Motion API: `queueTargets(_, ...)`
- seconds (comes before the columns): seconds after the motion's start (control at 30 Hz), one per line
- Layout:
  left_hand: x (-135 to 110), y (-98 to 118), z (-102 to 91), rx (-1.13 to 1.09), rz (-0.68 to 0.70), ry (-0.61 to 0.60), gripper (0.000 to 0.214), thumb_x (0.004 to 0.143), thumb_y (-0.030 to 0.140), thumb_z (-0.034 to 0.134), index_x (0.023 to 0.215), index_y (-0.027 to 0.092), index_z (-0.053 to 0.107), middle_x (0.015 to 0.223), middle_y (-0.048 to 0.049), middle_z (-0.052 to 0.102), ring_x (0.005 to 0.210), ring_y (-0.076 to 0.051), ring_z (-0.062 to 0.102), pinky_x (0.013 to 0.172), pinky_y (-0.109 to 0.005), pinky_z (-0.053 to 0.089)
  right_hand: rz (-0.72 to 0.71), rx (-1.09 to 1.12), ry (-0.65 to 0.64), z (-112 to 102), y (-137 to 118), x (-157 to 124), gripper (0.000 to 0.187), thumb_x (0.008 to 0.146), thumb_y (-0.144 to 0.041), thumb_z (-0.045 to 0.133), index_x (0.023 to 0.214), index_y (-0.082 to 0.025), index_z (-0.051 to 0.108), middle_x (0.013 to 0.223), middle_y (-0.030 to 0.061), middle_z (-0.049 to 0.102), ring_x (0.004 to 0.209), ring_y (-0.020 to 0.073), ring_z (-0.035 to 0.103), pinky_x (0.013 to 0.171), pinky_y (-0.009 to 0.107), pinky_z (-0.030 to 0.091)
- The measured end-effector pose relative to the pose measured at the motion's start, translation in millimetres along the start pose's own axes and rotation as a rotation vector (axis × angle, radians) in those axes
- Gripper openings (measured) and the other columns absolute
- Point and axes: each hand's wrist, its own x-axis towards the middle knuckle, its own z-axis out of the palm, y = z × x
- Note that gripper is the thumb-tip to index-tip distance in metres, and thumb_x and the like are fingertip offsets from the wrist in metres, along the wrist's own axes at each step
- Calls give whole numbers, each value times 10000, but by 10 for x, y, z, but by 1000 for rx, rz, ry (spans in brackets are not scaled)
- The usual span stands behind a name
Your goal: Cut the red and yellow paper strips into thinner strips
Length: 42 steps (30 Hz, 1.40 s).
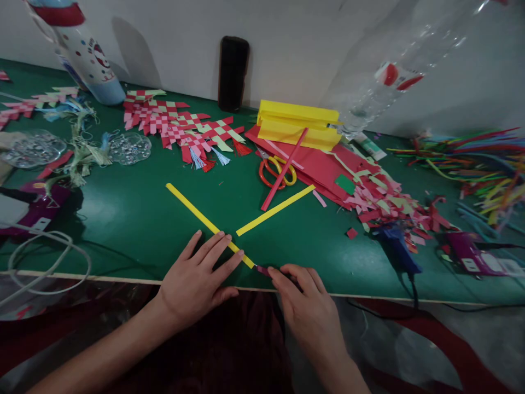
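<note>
My left hand [200, 273] lies flat with fingers apart, its fingertips pressing a yellow paper strip [191, 205] onto the green table. My right hand [307, 301] is closed around a small dark purple craft knife [263, 271]. The knife's thin metal tip touches the near end of that strip, close to the table's front edge. A second yellow paper strip [274, 210] lies slanted beyond my fingers, apart from the first. Past it, a red paper strip [285, 169] rests across scissors [277, 169] with red and yellow handles.
Folded yellow paper [299, 123] sits on red sheets [315, 169]. Paper scraps [381, 200] and a blue glue gun [396, 249] lie to the right. Woven paper pieces [164, 117], a phone [233, 74] and bottles [88, 54] stand or lie along the wall. A white cable [47, 232] coils at left.
</note>
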Motion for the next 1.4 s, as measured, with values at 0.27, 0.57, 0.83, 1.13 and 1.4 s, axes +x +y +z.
queueTargets(0.27,5,7,-10,1,-21,-17,531,905,604,468,1365,343,506,1469,-86,464,1383,-274,388,1151,-533,241,-20,12,13,12,88,7,308,930,-110,469,1078,-225,713,952,72,647,853,179,562,755,310,520)
queueTargets(0.57,-9,2,-17,-26,-27,-28,526,910,596,466,1368,341,506,1475,-81,459,1391,-263,377,1168,-520,198,-33,30,1,18,141,61,309,913,-97,496,1069,-239,722,930,54,657,853,172,557,767,301,496)
queueTargets(0.83,5,-4,12,-17,-19,-8,526,909,605,460,1360,340,517,1468,-83,468,1384,-261,389,1167,-510,195,-56,43,-1,48,157,96,291,935,-128,493,1067,-249,723,924,49,657,853,164,545,766,298,452)
queueTargets(1.13,-4,-16,33,13,-2,-1,569,905,624,453,1395,335,478,1480,-68,455,1390,-253,380,1182,-501,167,-77,60,18,38,185,153,254,939,-139,515,1046,-244,720,901,41,654,845,164,548,740,302,428)
queueTargets(1.4,0,-38,38,1,8,14,665,915,630,426,1399,178,478,1443,-47,506,1377,-223,391,1223,-423,57,-70,66,5,74,140,136,266,942,-144,509,1077,-251,711,919,46,657,848,171,546,750,314,433)
